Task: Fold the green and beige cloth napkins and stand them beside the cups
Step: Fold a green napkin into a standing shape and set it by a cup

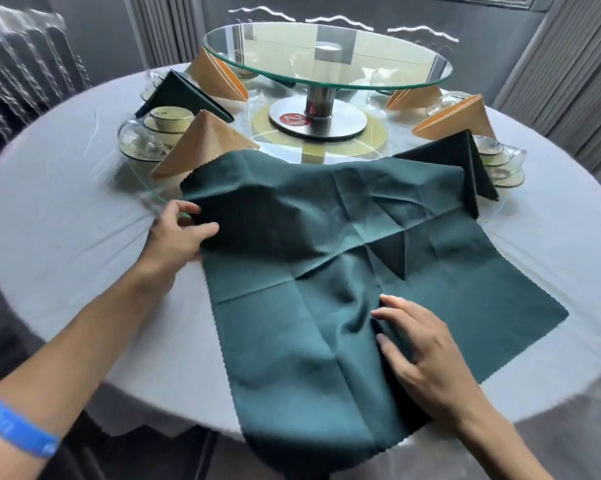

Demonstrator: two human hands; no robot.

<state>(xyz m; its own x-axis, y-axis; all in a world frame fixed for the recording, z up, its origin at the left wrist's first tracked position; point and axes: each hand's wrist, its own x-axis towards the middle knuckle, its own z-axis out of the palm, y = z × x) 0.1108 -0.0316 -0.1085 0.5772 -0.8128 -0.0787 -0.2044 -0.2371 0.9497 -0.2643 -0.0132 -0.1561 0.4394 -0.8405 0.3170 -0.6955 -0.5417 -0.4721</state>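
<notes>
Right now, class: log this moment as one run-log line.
stage: unfolded green napkin spread on table | left hand: pinching left edge | right hand: gripping a fold | standing: not yet

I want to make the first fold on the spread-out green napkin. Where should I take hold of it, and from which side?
Probably by the near hem, which hangs off the table edge. Pinch the green napkin there from below and the front, one corner per hand: that edge is free, while the far edge lies against a folded beige napkin. The left hand already grips the left edge; the right hand pinches a fold.
</notes>
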